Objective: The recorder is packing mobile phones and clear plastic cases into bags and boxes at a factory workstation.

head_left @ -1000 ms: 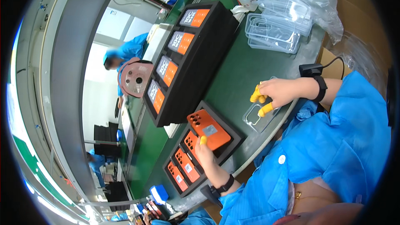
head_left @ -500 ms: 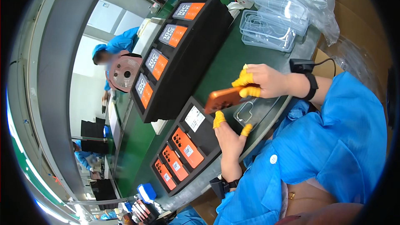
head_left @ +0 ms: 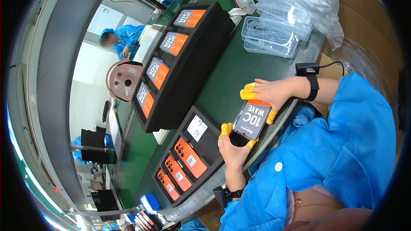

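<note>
Editor: What is at the centre?

Reporter: A phone point(head_left: 252, 119), grey-and-orange face up, is held at the near edge of a green counter point(head_left: 224, 83), just right of a low black tray point(head_left: 209, 140). Whether it bears on anything underneath cannot be told.

Editor: And the hands?

Reporter: Both grip the phone. The right hand point(head_left: 276, 93), on the side away from the tray, spans the orange end between fingers and thumb; the left hand point(head_left: 234, 150), on the tray side, pinches the opposite end near its corners. Yellow covers point(head_left: 248, 92) sheathe the working fingertips (the palms are bare).

Editor: What makes for good handling here?

Reporter: In my judgement, even pressure on the edges, the face left untouched and both ends kept level. A smooth, thin slab could slip or twist if one hand eased off first; the covers should help with grip and smudges.

Editor: And farther out?

Reporter: Inside the tray, three orange-backed phones point(head_left: 191, 158) lie in a row, a white label point(head_left: 197, 128) at its right end. Beyond the tray stands a tall black block point(head_left: 203, 53) bearing four grey-and-orange panels point(head_left: 174, 42). Well beyond and right of the tray sit clear plastic boxes point(head_left: 272, 42).
</note>
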`<state>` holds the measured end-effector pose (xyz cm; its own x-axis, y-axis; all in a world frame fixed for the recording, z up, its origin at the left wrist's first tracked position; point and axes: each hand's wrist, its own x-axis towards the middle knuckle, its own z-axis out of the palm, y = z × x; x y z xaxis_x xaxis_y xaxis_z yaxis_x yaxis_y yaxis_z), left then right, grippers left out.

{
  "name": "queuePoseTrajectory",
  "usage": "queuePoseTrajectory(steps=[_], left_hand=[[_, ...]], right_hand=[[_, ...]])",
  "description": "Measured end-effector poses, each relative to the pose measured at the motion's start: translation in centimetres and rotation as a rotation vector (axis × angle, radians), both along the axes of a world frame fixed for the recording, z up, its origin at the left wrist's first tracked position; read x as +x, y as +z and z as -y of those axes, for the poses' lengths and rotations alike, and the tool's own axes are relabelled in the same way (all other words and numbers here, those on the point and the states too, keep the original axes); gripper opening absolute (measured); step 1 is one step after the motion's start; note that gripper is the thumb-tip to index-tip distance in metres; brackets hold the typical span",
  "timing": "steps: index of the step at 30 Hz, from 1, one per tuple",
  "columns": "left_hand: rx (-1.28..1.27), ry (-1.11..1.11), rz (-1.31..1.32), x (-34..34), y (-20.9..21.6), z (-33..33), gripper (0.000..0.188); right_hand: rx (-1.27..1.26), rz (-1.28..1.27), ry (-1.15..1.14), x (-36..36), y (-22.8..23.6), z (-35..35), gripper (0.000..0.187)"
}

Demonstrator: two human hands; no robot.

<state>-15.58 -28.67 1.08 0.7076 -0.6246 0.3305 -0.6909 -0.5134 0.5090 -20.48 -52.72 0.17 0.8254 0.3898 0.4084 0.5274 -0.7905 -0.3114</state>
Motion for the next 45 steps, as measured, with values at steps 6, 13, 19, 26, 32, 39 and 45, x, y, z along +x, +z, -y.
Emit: queuePoseTrajectory(steps=[6,13,19,26,32,39,45], left_hand=[[-0.372,-0.116,-0.017,-0.7,1.4,-1.1,0.089],[-0.559,-0.290,-0.226,0.1,2.0,-1.5,0.103],[-0.525,-0.258,-0.564,-1.7,2.1,-1.1,0.076],[-0.354,-0.078,-0.153,-2.0,2.8,-0.6,0.023],[-0.442,-0.031,-0.203,-2.2,2.6,-0.4,0.021],[-0.384,-0.113,-0.487,0.0,4.1,-1.3,0.023],[-0.461,0.069,-0.346,0.6,3.1,-0.5,0.020]], right_hand=[[0.060,-0.132,0.003,0.1,2.3,-1.4,0.083],[0.202,0.146,-0.080,-1.1,2.8,-3.1,0.085],[0.342,0.303,-0.286,-1.4,2.2,-5.0,0.086],[0.316,0.174,-0.260,-2.2,3.4,-5.1,0.080],[0.300,-0.100,-0.166,0.0,4.1,-3.7,0.055],[0.434,-0.203,-0.261,-0.1,3.1,-4.3,0.059],[0.454,-0.143,-0.380,0.3,2.3,-5.6,0.051]])
